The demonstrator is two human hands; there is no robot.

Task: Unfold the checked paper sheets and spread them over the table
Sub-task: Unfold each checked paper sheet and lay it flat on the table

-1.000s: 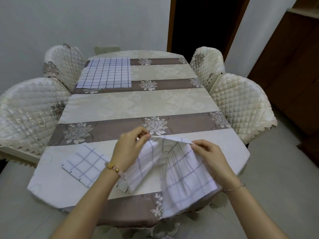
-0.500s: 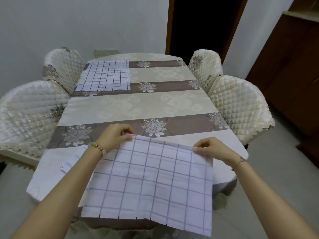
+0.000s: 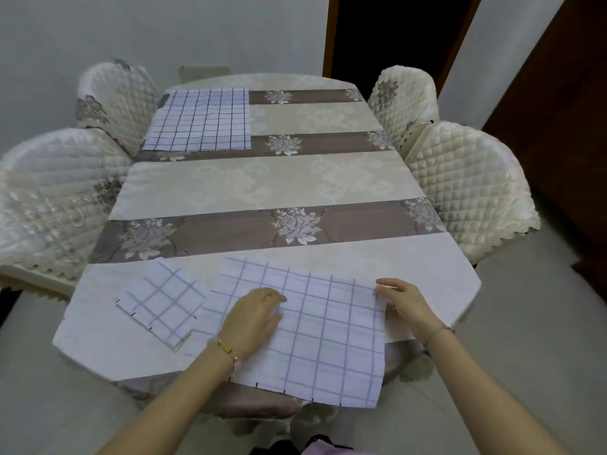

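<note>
An unfolded white sheet with a lilac check (image 3: pixel 328 336) lies at the near edge of the table (image 3: pixel 295 185), its front part hanging over the rim. My left hand (image 3: pixel 254 318) rests flat on the sheet's left half, fingers spread. My right hand (image 3: pixel 402 302) touches the sheet's right edge, where the paper bunches slightly; whether it pinches the edge is unclear. A folded checked sheet (image 3: pixel 161 303) lies to the left of the open one. Another unfolded checked sheet (image 3: pixel 200 121) lies flat at the table's far left corner.
The table wears a cream and brown floral cloth. Quilted chairs stand close on both sides, two on the left (image 3: pixel 49 198) and two on the right (image 3: pixel 466 182). A dark doorway (image 3: pixel 391 31) opens behind the table's far end.
The sheet went from half-folded between both hands, to held open by its top corners, to lying on the table. My left hand moved onto its surface, my right hand to its right edge.
</note>
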